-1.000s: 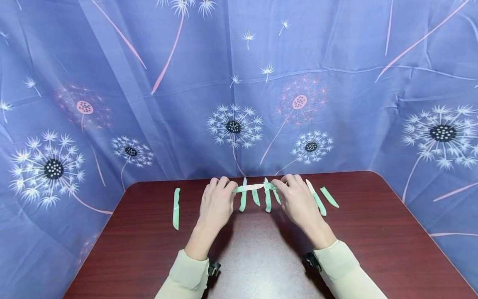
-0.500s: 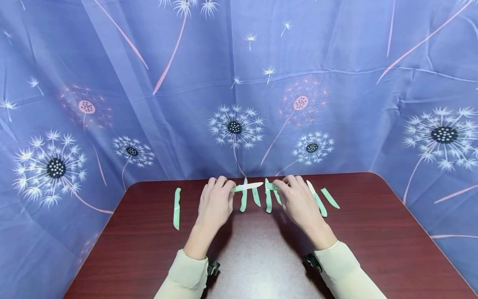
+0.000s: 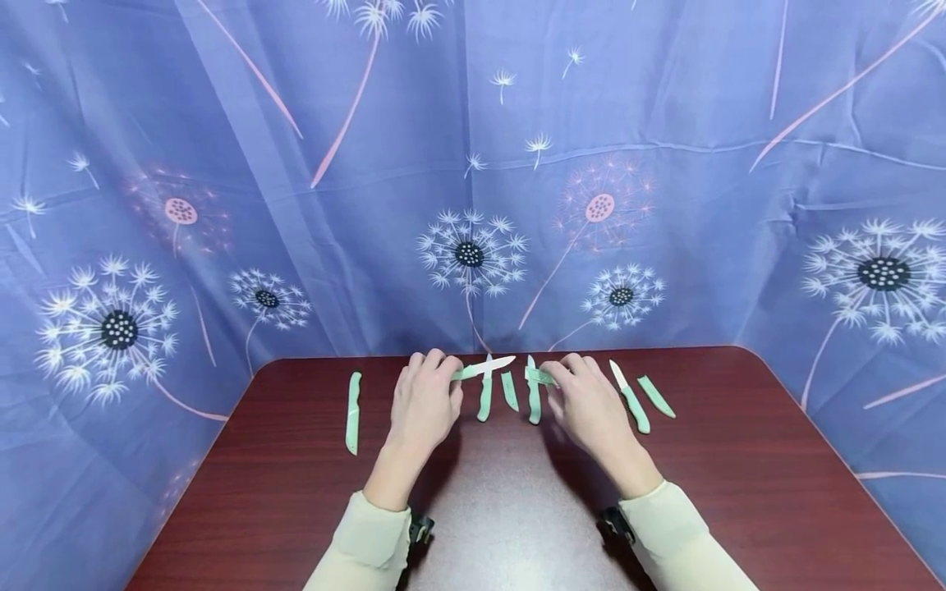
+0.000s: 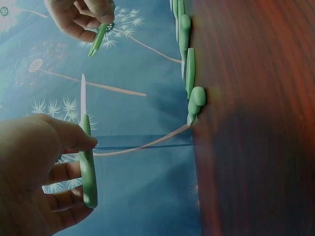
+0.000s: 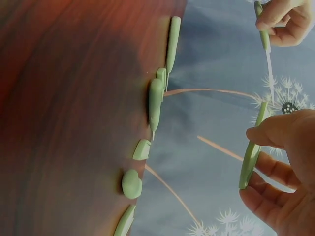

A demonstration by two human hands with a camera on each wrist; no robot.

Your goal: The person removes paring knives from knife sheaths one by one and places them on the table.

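My left hand (image 3: 429, 402) pinches a paring knife by its green handle (image 4: 88, 172), thumb on one side and fingers on the other. Its pale bare blade (image 3: 495, 366) points right and slightly up. Opposite it, my right hand (image 3: 591, 406) holds a green blade sheath (image 5: 252, 155) between thumb and fingers. Blade tip and sheath face each other with a small gap, both raised above the table. Below them lie an unsheathed knife (image 3: 485, 394), a loose sheath (image 3: 510, 391) and another unsheathed knife (image 3: 534, 398).
On the dark red table (image 3: 488, 509), a sheathed knife (image 3: 353, 414) lies apart at the left. Beyond my right hand are one more bare knife (image 3: 631, 400) and a sheath (image 3: 656, 397). A blue dandelion-print cloth (image 3: 355, 246) hangs right behind the table's far edge.
The knife in my left hand has drawn slightly left, away from the sheath, and its tip has tilted upward. My right hand keeps its hold on the sheath. The head view has shifted a little.
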